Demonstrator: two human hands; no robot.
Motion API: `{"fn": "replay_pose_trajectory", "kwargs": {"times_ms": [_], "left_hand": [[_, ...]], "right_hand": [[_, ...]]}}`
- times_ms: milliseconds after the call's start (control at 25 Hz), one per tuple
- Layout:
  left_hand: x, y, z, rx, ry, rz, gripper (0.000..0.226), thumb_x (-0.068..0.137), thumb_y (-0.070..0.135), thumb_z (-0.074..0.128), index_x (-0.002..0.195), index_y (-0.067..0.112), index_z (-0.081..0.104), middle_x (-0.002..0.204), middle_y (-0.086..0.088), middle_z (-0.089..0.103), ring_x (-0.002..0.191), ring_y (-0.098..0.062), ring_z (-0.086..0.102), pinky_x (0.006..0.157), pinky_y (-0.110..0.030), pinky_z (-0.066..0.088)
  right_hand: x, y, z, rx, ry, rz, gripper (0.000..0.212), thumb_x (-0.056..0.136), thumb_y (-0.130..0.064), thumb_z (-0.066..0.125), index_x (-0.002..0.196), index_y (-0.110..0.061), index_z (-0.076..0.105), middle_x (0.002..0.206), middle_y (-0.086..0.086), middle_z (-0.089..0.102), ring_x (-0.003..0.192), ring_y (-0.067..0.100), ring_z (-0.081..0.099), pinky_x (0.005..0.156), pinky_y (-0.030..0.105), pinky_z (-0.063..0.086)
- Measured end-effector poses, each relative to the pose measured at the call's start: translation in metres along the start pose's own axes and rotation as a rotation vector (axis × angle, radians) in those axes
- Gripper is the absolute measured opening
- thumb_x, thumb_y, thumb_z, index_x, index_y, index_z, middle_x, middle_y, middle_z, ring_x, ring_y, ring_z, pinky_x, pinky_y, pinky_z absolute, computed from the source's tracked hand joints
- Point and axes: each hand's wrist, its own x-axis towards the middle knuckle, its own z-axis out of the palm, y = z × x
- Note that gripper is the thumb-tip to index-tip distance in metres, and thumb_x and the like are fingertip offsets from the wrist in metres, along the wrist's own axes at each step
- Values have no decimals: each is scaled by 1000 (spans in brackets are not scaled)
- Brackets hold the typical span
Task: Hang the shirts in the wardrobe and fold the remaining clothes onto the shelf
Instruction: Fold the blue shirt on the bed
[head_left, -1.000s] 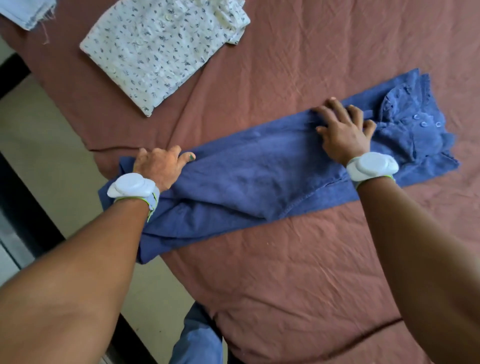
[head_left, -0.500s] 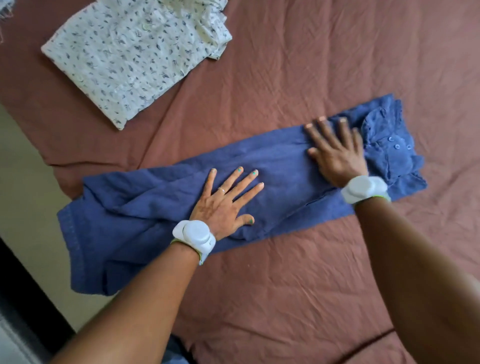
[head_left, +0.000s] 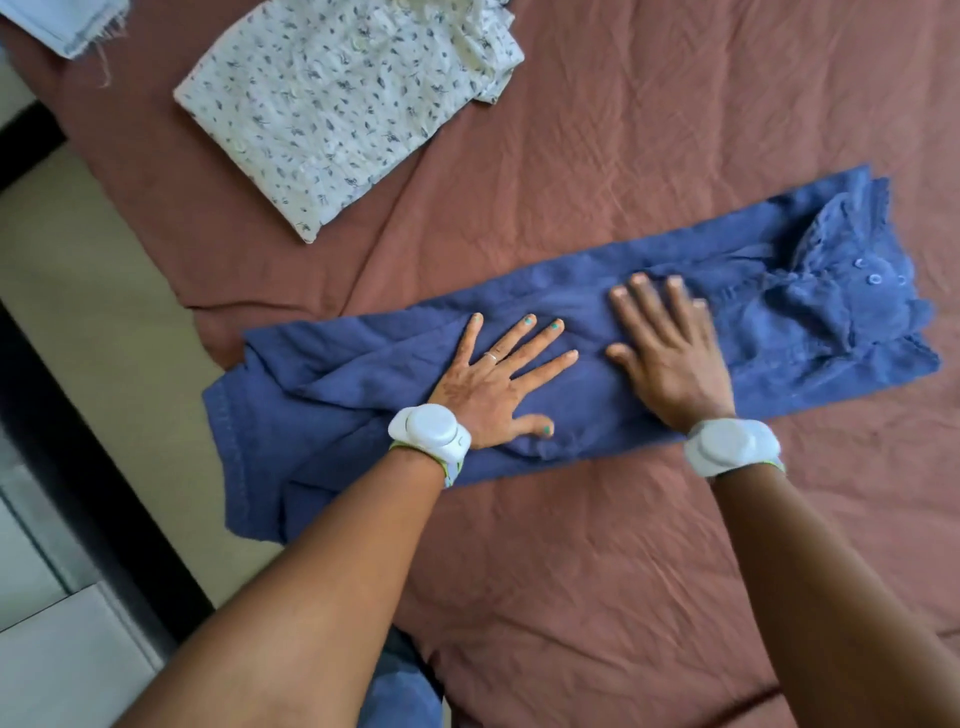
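1. The blue shirt lies folded into a long narrow strip across the middle of the bed, which is covered by a reddish-brown sheet. Its buttoned collar end points toward the bed's right side, and its hem end hangs just over the left edge.
2. The left hand lies flat on the strip's middle, fingers straight and spread, gripping nothing.
3. The right hand presses flat just beside it, nearer the collar, fingers straight and holding nothing; it is slightly blurred.
4. Each wrist carries a white round band.
5. A folded white floral garment rests near the bed's far left edge, well apart from the shirt.
6. A pale denim piece with a frayed edge lies at the far left corner.
7. Beige floor shows beyond the left edge.
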Motion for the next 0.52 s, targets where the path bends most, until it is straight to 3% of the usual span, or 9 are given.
{"fn": "replay_pose_trajectory", "kwargs": {"times_ms": [120,200,280,360,440,520], "left_hand": [[-28,-25,-5,102,102,-178,64,90,62,35,149,45,18,161,7,15,148,-20,18,112,-62,15],[-58,-57,-9,113,143,-522,62,92,62,35,149,43,20,159,1,22,145,-27,25,111,-63,16],[-98,-93,-17,2,143,-923,65,91,60,38,149,34,25,155,-10,29,141,-35,30,107,-65,19],[-139,-118,-29,-230,142,-1219,72,90,58,46,151,28,23,149,-19,30,133,-41,34,104,-60,28],[-171,-126,-29,-541,129,-1371,85,86,57,57,152,24,14,145,-22,35,128,-42,39,104,-52,34],[-185,-118,-23,-917,194,-1470,94,77,55,70,149,19,22,138,-14,50,124,-34,50,104,-42,40]], "right_hand": [[-7,3,-9,119,-12,492,69,95,-60,17,155,-26,11,163,-6,5,149,31,-2,119,54,-2],[-5,-10,-19,142,35,557,71,95,-58,15,155,-20,15,163,1,6,149,32,-1,119,56,-1],[-7,-41,-26,165,131,467,72,97,-56,20,152,-11,23,161,10,16,148,36,9,118,56,8],[-12,-80,-27,228,169,304,73,99,-54,27,149,-2,28,158,15,24,146,38,17,117,53,17],[-17,-123,-21,287,142,161,73,100,-53,27,148,2,29,156,17,26,145,38,20,116,50,22],[-23,-164,-11,321,70,58,71,101,-51,25,148,2,28,157,17,25,146,38,19,117,49,23]]}}
